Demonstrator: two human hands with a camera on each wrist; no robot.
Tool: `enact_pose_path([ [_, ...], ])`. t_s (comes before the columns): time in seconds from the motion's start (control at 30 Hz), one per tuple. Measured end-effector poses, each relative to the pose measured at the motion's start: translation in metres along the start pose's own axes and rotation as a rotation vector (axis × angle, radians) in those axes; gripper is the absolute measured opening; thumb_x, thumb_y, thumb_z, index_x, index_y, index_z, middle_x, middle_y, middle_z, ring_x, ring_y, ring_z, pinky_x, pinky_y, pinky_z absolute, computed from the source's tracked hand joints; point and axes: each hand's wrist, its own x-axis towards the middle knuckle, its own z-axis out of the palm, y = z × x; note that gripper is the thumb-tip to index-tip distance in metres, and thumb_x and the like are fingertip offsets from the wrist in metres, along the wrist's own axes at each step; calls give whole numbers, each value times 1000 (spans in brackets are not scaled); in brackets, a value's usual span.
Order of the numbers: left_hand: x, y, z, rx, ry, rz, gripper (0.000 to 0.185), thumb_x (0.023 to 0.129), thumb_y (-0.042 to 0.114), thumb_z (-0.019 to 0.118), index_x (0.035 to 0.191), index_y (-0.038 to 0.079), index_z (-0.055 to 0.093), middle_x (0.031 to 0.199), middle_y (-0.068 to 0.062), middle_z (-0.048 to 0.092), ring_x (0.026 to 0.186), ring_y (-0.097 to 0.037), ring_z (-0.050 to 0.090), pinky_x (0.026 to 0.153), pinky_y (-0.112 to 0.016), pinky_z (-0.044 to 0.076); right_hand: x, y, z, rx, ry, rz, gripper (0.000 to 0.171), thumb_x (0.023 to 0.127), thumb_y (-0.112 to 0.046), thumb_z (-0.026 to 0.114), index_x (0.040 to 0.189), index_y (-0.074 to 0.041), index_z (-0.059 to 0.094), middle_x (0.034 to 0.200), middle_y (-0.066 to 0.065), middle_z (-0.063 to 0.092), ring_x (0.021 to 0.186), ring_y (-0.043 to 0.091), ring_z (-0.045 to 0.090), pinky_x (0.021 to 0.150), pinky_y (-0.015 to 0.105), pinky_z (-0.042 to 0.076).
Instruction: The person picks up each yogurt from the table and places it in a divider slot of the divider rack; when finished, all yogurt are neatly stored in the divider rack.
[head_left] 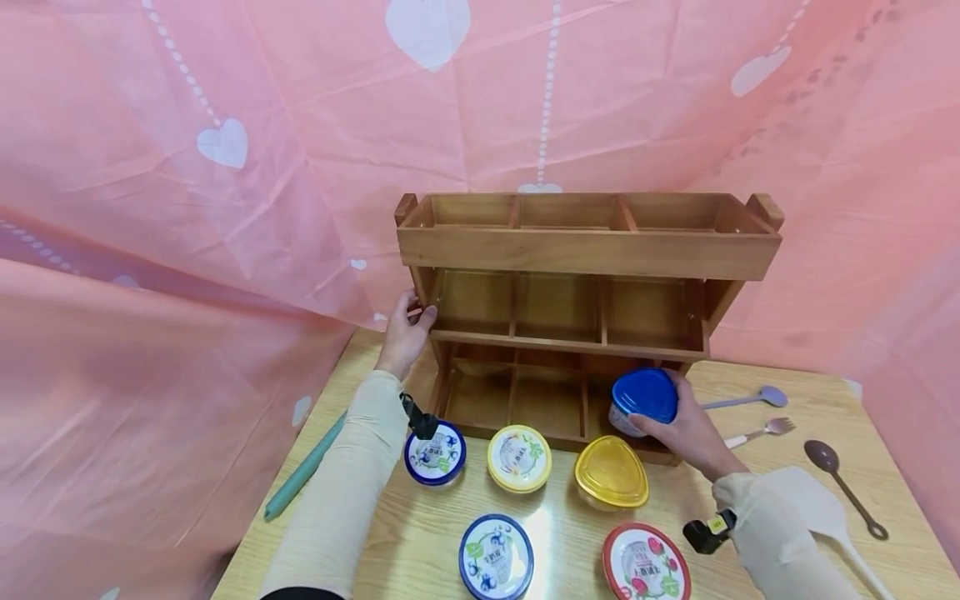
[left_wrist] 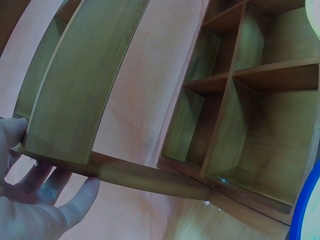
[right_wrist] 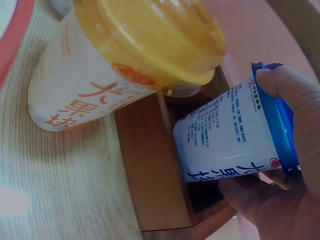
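Note:
A three-tier wooden rack (head_left: 585, 254) with divided compartments stands on the table. My left hand (head_left: 406, 335) grips its left side at the middle tier. In the left wrist view, the thumb and fingers (left_wrist: 82, 200) lie on either side of the wood. My right hand (head_left: 693, 429) holds a yogurt cup with a blue lid (head_left: 645, 395) at the bottom tier's right compartment. The right wrist view shows that cup's white printed wall (right_wrist: 225, 132), tilted, its lower end inside the compartment. A yellow-lidded cup (head_left: 611, 472) stands just in front of the rack.
Round tubs with a blue lid (head_left: 435, 452), a yellow lid (head_left: 519, 459), another blue lid (head_left: 496, 557) and a red lid (head_left: 646, 562) stand in front. At right lie a brown spoon (head_left: 822, 456), fork (head_left: 778, 426), grey spoon (head_left: 772, 396) and white spatula (head_left: 808, 502). A green stick (head_left: 303, 471) lies left.

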Motion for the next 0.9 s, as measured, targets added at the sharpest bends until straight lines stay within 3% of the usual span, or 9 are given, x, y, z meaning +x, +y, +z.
enact_pose_path([
  [0.3, -3, 4, 1, -40, -14, -3, 44, 103, 17, 52, 145, 11, 39, 148, -16, 41, 136, -33, 44, 112, -47, 40, 12, 10, 9, 16, -12, 16, 113, 88, -46, 71, 155, -4, -9, 153, 38, 16, 133, 60, 29, 103, 72, 34],
  [0.9, 0, -1, 1, -20, -1, 9, 43, 103, 19, 52, 144, 15, 39, 147, -13, 41, 135, -31, 45, 111, -47, 42, 23, 9, 13, 40, -18, 5, 113, 89, -42, 71, 155, -3, -11, 154, 39, 11, 135, 61, 24, 107, 73, 28],
])
